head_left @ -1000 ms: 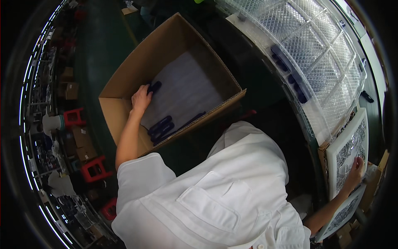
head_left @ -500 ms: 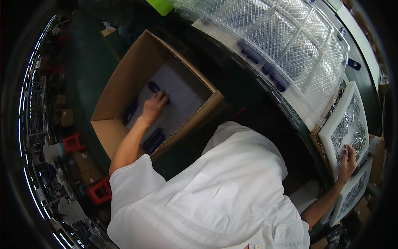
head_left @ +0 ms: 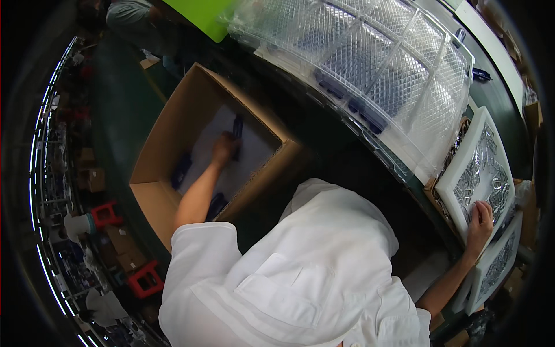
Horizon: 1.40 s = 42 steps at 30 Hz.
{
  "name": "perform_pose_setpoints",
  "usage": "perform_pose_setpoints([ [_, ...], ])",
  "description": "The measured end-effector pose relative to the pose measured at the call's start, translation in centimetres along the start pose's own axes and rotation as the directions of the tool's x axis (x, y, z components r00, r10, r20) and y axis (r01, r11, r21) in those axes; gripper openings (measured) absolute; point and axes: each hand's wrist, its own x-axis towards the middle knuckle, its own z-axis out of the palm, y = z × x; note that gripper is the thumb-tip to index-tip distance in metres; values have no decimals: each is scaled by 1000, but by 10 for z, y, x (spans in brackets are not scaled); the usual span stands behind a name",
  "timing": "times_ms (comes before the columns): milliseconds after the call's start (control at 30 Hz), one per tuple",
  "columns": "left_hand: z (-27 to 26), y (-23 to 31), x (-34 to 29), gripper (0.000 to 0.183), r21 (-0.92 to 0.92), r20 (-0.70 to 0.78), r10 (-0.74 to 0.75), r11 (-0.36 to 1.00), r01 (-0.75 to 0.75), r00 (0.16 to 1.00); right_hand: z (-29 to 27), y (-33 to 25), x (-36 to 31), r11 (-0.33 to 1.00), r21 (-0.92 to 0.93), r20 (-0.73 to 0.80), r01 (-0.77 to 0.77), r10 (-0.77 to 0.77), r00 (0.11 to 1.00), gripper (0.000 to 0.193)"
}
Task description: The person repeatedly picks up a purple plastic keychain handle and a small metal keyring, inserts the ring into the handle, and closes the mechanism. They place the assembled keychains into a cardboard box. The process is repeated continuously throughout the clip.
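The left hand [head_left: 222, 149] curls its fingers around a dark blue handle-shaped piece [head_left: 237, 128] above the pale lining [head_left: 209, 136] of the cardboard box [head_left: 151, 208]; the right hand [head_left: 481, 222] pinches at silver metal parts [head_left: 471, 173], whether gripping one cannot be told. Other blue pieces [head_left: 181, 170] already lie inside, the layer seemingly partial; more [head_left: 367, 115] remain beside the clear plastic trays [head_left: 399, 75]. Compared with half a second ago, the held piece points more directly away from the person
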Motion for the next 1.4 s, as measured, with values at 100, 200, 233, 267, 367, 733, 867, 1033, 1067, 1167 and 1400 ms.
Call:
perform_pose_setpoints([
  [100,-5,-31,14,48,-85,42,-45,995,48,998,7,2,-5,999,35,-21,-38,38,999,27],
  [200,-31,-10,-11,38,-376,-54,-56,926,32,997,9,5,-15,990,134,-55,-52,60,997,39],
  [233,-39,-2,-23,35,-528,-51,-57,849,22,997,5,5,-17,994,111,-72,-6,14,997,38],
  [267,-49,17,-38,33,-612,-66,-34,791,-14,997,2,7,-20,996,86,-89,38,-31,996,38],
  [367,-108,100,-96,33,-811,-80,80,574,-111,994,-3,18,-30,985,153,-148,80,-58,987,26],
  [733,-63,342,-224,31,-925,357,721,363,115,593,-29,-103,-15,587,808,-246,-54,419,874,21],
  [867,-7,401,-242,43,-875,482,796,456,162,366,-43,-187,-19,323,944,-60,-70,377,924,23],
  [1033,10,415,-260,50,-849,527,808,516,115,263,-26,-196,-24,799,591,-251,113,49,967,16],
  [1067,12,413,-261,50,-848,527,808,520,103,264,-22,-198,-26,848,518,-292,110,54,955,16],
  [1167,16,409,-262,49,-850,520,812,522,69,264,-20,-203,-28,917,388,-248,90,10,969,14],
  [1400,18,407,-260,49,-830,548,802,556,39,238,-22,-204,-20,953,285,-114,98,-68,991,15],
])
